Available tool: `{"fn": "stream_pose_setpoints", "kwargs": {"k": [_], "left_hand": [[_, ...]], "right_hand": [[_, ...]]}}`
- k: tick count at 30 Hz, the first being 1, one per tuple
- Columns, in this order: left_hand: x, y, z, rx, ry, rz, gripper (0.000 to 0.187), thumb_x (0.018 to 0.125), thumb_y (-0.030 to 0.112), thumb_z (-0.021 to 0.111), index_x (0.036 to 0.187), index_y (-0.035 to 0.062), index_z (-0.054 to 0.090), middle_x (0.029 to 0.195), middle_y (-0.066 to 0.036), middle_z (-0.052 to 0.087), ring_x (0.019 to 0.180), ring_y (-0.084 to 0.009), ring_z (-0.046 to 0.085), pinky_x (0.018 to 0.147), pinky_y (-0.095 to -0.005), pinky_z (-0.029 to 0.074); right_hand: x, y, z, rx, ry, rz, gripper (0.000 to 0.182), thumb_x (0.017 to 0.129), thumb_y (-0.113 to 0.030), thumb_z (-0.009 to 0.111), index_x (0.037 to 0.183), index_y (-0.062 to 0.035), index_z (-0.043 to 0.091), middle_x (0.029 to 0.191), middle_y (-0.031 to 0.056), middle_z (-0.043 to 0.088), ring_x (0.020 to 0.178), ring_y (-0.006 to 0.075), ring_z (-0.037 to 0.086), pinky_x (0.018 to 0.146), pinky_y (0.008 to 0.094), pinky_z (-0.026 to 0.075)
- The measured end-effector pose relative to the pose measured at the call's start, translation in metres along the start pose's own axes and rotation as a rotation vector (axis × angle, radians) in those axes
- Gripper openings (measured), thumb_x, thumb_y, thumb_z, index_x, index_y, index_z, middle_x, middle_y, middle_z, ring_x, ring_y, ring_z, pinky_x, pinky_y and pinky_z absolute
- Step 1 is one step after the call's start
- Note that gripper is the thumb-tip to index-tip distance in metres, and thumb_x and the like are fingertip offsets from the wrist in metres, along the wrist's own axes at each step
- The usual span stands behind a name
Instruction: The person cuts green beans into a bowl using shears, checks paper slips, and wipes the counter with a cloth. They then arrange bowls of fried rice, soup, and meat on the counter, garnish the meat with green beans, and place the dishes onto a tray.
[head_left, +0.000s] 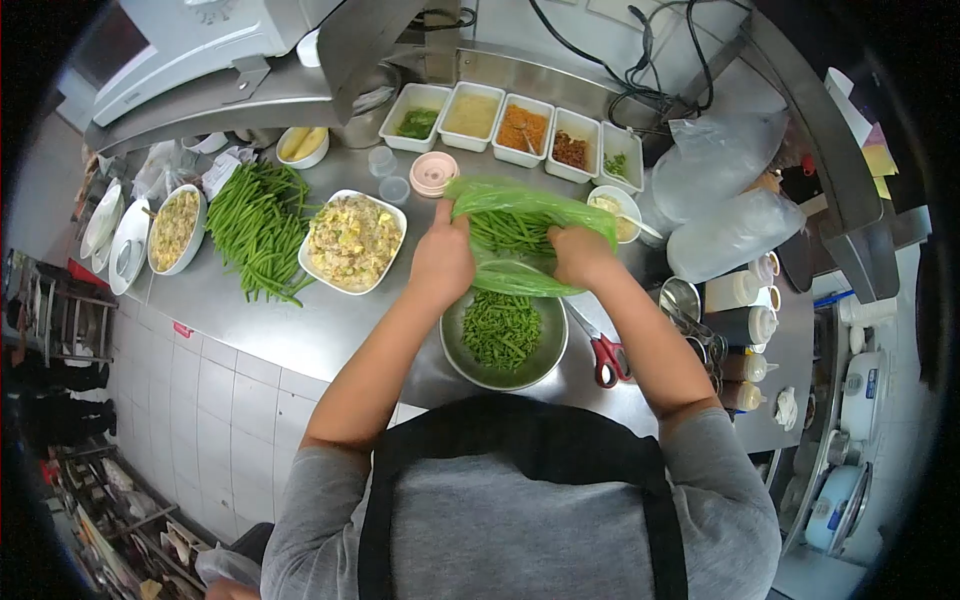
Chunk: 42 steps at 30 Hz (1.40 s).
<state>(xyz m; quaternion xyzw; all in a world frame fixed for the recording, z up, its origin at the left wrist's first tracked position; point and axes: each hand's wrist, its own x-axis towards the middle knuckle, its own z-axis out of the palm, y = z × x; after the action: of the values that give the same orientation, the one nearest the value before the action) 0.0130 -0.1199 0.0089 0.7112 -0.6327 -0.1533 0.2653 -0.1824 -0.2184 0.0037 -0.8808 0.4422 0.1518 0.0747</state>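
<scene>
Both my hands hold a green plastic bag by its edges, with its mouth spread wide. My left hand (446, 252) grips the left edge and my right hand (582, 256) the right edge. Inside the green bag (505, 280) lie long green beans (508, 232). Just below the bag, a steel bowl (458, 352) holds cut green pieces (502, 328). Red-handled scissors (608, 358) lie right of the bowl, their blades pointing toward the bag. A large pile of long green beans (258, 225) rests on the steel counter to the left, beside a white bowl of mixed food (354, 243).
Several white tubs (521, 130) of ingredients line the counter's back. Clear plastic bags (735, 232), sauce bottles (745, 367) and a container of ladles (682, 302) stand right. A pink lid (433, 174) and small clear cups (394, 189) sit behind my left hand. A metal shelf (230, 105) overhangs the back left.
</scene>
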Motion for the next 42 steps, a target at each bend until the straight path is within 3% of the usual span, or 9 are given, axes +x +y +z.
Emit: {"fn": "stream_pose_setpoints", "kwargs": {"k": [5,8,13,22,25,28,33,39,42], "left_hand": [[0.006,0.006,-0.01,-0.145,0.003,0.122,0.043,0.063,-0.007,0.055,0.105,-0.0076,0.053,0.131,-0.025,0.036,0.099,-0.0409,0.054,0.086,-0.0421,0.045],[0.005,0.008,-0.021,-0.141,-0.049,0.125,0.043,0.063,-0.008,0.054,0.105,-0.0089,0.052,0.131,-0.025,0.037,0.102,-0.0407,0.053,0.087,-0.0415,0.045],[0.002,0.001,-0.018,-0.132,-0.079,0.078,0.044,0.062,-0.008,0.053,0.107,-0.0089,0.052,0.132,-0.026,0.036,0.105,-0.0399,0.052,0.088,-0.0408,0.044],[0.004,0.009,-0.018,0.015,-0.042,0.089,0.054,0.062,-0.009,0.053,0.115,-0.0034,0.049,0.125,-0.024,0.04,0.105,-0.0408,0.05,0.087,-0.0412,0.044],[-0.003,0.046,-0.037,0.225,0.366,0.331,0.037,0.066,-0.008,0.054,0.103,-0.0052,0.053,0.113,-0.022,0.048,0.099,-0.0379,0.054,0.083,-0.042,0.046],[0.009,0.061,-0.011,0.058,0.099,0.561,0.029,0.07,-0.003,0.053,0.099,-0.0036,0.054,0.102,-0.022,0.055,0.094,-0.0348,0.057,0.08,-0.0414,0.047],[0.073,0.033,0.043,0.23,-0.35,0.11,0.026,0.075,0.002,0.054,0.1,-0.0011,0.06,0.104,-0.024,0.059,0.099,-0.0347,0.057,0.085,-0.0408,0.045],[0.093,-0.013,0.074,0.325,-0.44,0.124,0.031,0.076,0.013,0.054,0.103,-0.001,0.06,0.106,-0.019,0.06,0.095,-0.0359,0.059,0.081,-0.0417,0.047],[0.089,0.034,0.014,0.37,-0.508,0.167,0.033,0.073,0.014,0.057,0.102,0.0,0.061,0.104,-0.022,0.06,0.095,-0.034,0.059,0.081,-0.0405,0.047]], "right_hand": [[0.017,0.014,0.023,0.174,0.487,-0.373,0.049,0.065,-0.019,0.07,0.109,-0.0047,0.054,0.105,0.0186,0.06,0.094,0.0354,0.059,0.081,0.0417,0.048],[0.031,0.013,0.02,0.18,0.085,-0.065,0.046,0.067,-0.021,0.067,0.108,-0.0044,0.055,0.104,0.0176,0.061,0.095,0.0348,0.059,0.081,0.0416,0.048],[0.033,0.003,0.008,0.111,-0.055,-0.048,0.042,0.069,-0.025,0.065,0.105,-0.0039,0.057,0.101,0.0165,0.063,0.093,0.0332,0.06,0.079,0.0421,0.049],[0.049,0.006,0.035,0.062,0.173,-0.028,0.032,0.07,-0.016,0.061,0.099,-0.0049,0.06,0.097,0.0171,0.063,0.09,0.0329,0.061,0.075,0.0429,0.05],[0.045,0.006,0.023,0.098,0.212,0.006,0.031,0.07,-0.013,0.06,0.099,-0.0043,0.06,0.096,0.0175,0.063,0.088,0.0337,0.062,0.074,0.0432,0.05],[0.038,0.003,0.002,0.148,0.133,-0.016,0.031,0.07,-0.01,0.06,0.1,-0.0047,0.059,0.098,0.019,0.063,0.087,0.0347,0.062,0.075,0.0435,0.05],[0.045,0.009,0.016,0.28,0.186,0.01,0.036,0.071,-0.018,0.061,0.104,-0.0053,0.059,0.102,0.0203,0.061,0.093,0.0358,0.059,0.078,0.0426,0.048],[0.024,0.042,0.006,0.405,0.066,-0.002,0.042,0.074,-0.023,0.061,0.112,-0.0063,0.056,0.104,0.0205,0.06,0.096,0.0339,0.058,0.081,0.0396,0.046],[0.021,0.053,0.004,0.531,0.159,-0.124,0.041,0.076,-0.027,0.062,0.113,-0.0081,0.056,0.104,0.0183,0.061,0.092,0.0326,0.06,0.079,0.038,0.046]]}}
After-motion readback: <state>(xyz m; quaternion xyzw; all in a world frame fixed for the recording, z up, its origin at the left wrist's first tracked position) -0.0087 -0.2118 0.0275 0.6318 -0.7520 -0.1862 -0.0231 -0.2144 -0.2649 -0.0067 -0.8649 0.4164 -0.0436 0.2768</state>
